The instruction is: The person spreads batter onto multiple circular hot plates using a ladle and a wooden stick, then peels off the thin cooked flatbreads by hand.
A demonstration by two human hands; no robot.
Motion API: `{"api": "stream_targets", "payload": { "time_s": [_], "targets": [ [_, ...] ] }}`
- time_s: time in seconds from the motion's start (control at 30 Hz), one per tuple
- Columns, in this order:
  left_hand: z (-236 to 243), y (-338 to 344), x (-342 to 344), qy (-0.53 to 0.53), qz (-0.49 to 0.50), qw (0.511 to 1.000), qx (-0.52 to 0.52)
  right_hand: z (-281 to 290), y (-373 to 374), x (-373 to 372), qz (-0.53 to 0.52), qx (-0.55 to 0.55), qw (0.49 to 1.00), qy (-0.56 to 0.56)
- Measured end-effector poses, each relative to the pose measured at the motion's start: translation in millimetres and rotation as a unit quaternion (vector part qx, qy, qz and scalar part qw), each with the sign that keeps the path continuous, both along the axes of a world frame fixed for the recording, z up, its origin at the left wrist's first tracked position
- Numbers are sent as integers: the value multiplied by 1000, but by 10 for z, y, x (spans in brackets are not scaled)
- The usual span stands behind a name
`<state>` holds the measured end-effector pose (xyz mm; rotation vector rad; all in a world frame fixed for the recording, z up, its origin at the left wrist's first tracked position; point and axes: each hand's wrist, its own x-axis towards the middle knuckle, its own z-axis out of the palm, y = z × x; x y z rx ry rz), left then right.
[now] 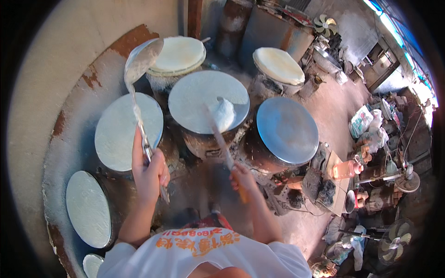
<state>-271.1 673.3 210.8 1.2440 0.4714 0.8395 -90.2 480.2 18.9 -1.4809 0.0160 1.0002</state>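
My left hand grips a long-handled metal ladle, raised over the left griddle, which carries a pale white layer. My right hand is wrapped round the orange handle of a long flat blade. The blade's tip reaches onto the middle round griddle, at a heaped white lump of batter on a thin pale layer. To the right stands a bare blue-grey griddle. Further back, pale flat rounds rest on two stands.
More coated griddles line the curved low wall at left. At right are a pink bottle, plastic bags, charred blocks and two fans, one at lower right, one at back.
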Motion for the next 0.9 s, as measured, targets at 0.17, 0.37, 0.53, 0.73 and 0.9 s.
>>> {"api": "stream_targets", "payload": {
  "time_s": [0.17, 0.37, 0.53, 0.73, 0.9],
  "targets": [
    [-18, -239, 494, -14, -39, 999, -35, -34, -138, 975, 19, 29, 999, -36],
    [57, -476, 1173, 23, -14, 1000, -2, -32, -329, 1182, 158, -26, 953, -256],
    [-67, -697, 1657, 54, 4, 998, -27, 37, -560, 1732, 103, -120, 938, -310],
    [32, -929, 2116, 89, -35, 993, -72, 168, 19, 1956, 200, -212, 733, -615],
    [135, -681, 2107, 109, -78, 974, -183, 19, -450, 1850, 104, -213, 806, -543]
  ]
}}
